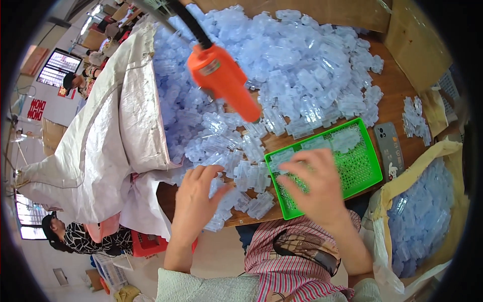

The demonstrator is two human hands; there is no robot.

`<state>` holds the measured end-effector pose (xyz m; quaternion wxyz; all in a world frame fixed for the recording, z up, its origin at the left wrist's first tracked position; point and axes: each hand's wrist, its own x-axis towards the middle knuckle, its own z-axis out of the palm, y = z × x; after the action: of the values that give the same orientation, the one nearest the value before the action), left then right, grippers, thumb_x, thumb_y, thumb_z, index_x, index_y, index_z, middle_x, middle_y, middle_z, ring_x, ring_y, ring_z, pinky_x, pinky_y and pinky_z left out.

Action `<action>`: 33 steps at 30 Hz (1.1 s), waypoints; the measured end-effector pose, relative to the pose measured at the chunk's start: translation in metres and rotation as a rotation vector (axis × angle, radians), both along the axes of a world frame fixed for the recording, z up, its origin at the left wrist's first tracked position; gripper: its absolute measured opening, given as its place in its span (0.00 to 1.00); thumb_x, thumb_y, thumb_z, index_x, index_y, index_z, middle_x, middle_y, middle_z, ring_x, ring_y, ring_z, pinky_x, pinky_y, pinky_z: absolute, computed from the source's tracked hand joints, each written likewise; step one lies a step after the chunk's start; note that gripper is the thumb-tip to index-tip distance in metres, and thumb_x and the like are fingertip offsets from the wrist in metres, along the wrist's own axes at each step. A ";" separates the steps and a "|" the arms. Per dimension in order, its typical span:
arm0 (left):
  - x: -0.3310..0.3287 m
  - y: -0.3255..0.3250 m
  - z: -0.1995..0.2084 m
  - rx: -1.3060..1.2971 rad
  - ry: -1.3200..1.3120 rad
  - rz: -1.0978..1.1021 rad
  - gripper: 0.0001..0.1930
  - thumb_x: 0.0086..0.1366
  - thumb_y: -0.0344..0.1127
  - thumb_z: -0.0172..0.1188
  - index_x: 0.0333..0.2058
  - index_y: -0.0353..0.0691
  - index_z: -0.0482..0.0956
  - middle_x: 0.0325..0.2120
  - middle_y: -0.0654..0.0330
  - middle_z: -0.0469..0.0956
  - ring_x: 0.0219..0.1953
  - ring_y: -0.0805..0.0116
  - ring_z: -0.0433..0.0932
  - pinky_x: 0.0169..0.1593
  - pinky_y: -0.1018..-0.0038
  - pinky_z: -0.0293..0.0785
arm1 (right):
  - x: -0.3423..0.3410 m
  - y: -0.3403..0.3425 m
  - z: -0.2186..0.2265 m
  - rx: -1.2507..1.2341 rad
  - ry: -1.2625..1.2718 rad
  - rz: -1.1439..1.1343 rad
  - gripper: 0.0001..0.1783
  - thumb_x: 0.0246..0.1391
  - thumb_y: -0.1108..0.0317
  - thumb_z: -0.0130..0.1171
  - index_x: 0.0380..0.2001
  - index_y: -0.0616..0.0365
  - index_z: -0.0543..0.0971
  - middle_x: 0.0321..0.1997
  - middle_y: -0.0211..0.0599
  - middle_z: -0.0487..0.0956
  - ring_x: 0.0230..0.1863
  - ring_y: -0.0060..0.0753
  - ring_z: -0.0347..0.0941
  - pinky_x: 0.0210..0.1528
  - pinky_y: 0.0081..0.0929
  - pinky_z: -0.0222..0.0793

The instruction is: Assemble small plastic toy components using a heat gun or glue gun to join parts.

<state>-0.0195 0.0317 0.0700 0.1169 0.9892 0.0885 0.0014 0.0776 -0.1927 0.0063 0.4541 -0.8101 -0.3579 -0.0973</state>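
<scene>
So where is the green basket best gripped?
Probably pinch the rim at both short ends, left hand and right hand coming from the near side: the green basket is shallow, longer than wide, with a long side facing that way. The phone close beside its right end leaves less room there.

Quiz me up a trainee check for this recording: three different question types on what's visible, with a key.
1. Which of the person's hands is over the green tray?
2. True or false: the grey phone lies on the wooden table, beside the tray.
3. What colour is the tool hanging in front of the pile of clear plastic pieces? a) green b) orange c) white

Key: 1. The right hand. 2. True. 3. b) orange.
</scene>
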 end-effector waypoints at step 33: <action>0.033 -0.073 -0.034 -0.981 0.041 -0.221 0.34 0.64 0.31 0.63 0.66 0.34 0.60 0.46 0.51 0.77 0.44 0.66 0.77 0.48 0.70 0.74 | 0.006 -0.037 0.003 0.231 0.597 0.111 0.49 0.41 0.62 0.77 0.66 0.54 0.62 0.63 0.43 0.64 0.62 0.39 0.66 0.58 0.34 0.70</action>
<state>0.0134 -0.0417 0.0355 0.5658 0.8210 -0.0244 -0.0722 0.0833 -0.2294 0.0098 0.6328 -0.7251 -0.2389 0.1295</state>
